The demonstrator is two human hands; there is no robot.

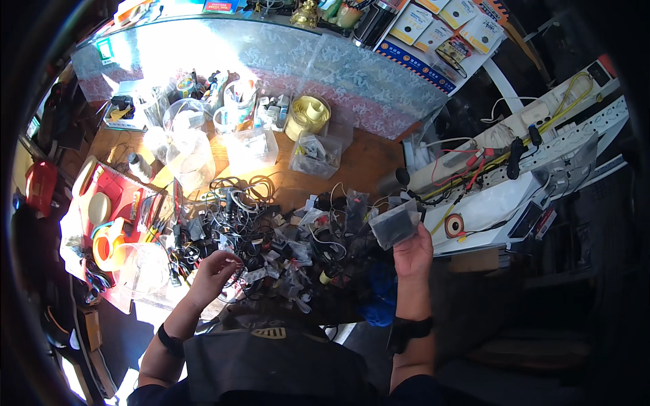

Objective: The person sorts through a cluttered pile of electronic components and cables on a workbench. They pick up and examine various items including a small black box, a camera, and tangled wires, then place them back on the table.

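Observation:
My right hand is closed on a clear plastic bag with a dark flat thing inside, raised over the right end of a heap. The thumb and fingers grip its lower right corner. My left hand hovers at the near left side of the heap, its fingers curled together. A small pale spot shows at those fingertips, too small to name. Between the hands spreads the heap of black cables, small bagged parts and adapters. A white cable loops through its middle.
Clear plastic tubs and a yellow round container stand at the back of the wooden table. Orange tape rolls and a clear round tub lie left. A blue bag hangs near right. A white rail carries wires.

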